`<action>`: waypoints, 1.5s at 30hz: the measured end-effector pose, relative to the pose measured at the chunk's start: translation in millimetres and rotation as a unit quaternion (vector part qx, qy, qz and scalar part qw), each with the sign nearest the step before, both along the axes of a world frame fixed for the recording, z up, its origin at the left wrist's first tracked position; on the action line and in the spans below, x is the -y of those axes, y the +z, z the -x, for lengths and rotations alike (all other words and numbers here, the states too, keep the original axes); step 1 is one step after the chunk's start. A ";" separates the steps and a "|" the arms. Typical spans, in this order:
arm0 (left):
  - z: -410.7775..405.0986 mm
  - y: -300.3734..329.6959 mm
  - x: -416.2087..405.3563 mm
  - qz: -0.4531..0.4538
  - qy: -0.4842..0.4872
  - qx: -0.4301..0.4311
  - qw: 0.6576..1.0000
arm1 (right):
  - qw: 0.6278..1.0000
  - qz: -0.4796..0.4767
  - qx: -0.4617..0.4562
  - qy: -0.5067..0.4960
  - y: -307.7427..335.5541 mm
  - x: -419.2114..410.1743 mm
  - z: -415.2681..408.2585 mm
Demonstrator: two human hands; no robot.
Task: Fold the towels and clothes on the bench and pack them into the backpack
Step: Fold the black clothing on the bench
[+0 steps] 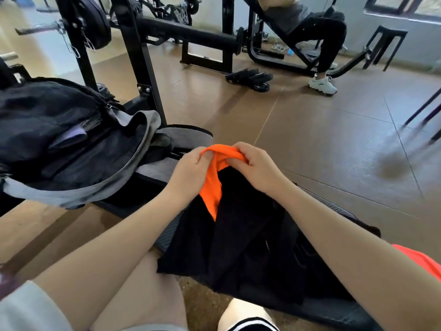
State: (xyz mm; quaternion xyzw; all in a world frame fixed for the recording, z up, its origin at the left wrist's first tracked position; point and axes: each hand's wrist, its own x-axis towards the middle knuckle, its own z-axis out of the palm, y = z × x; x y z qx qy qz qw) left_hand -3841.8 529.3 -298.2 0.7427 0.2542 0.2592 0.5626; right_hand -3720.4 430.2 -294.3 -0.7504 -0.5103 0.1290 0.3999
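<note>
Both hands up at centre frame, close together. Left hand (191, 170) has fingers curled, pinching the orange edge of a black-and-orange garment (241, 225); right hand (253, 166) also curled, gripping the same orange band just beside the left, thumbs near each other. Garment hangs down from the two hands, black fabric draping over the padded surface (334, 309) below and onto the person's lap side; orange strip runs from the hands down the left part of the cloth. Exact garment type hard to tell, possibly shorts or a top, folds hide the shape. Backpack (59, 139), black with grey trim, lies on its side to the left on the far end of the surface, main zip open, flap (133, 149) sagging toward the hands, something purple (71, 136) showing inside. Backpack and garment apart, not touching. Brown tiled floor (310, 130) beyond. Black weight rack frame (140, 60) stands behind the backpack. Another person (317, 32) sits on a gym machine in the background, white sneaker (322, 84) on the floor. Black stool (386, 44) at far right near the wall. Right edge of the frame is motion-blurred.
</note>
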 end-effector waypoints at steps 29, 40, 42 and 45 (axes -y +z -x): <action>14.7 434.5 11.4 0.090 -0.166 -0.023 0.982 | 0.917 -0.126 -0.029 -0.378 395.3 109.0 -36.4; 10.2 449.8 106.5 -0.272 0.084 -0.074 0.956 | 0.962 -0.024 -0.067 -0.263 413.1 196.1 -63.3; 13.5 461.7 130.4 -0.254 0.098 0.020 0.962 | 0.948 -0.122 -0.047 -0.291 422.2 212.0 -67.4; 19.5 435.4 147.3 -0.254 0.031 -0.144 0.956 | 0.960 0.005 -0.008 -0.281 410.8 244.0 -80.3</action>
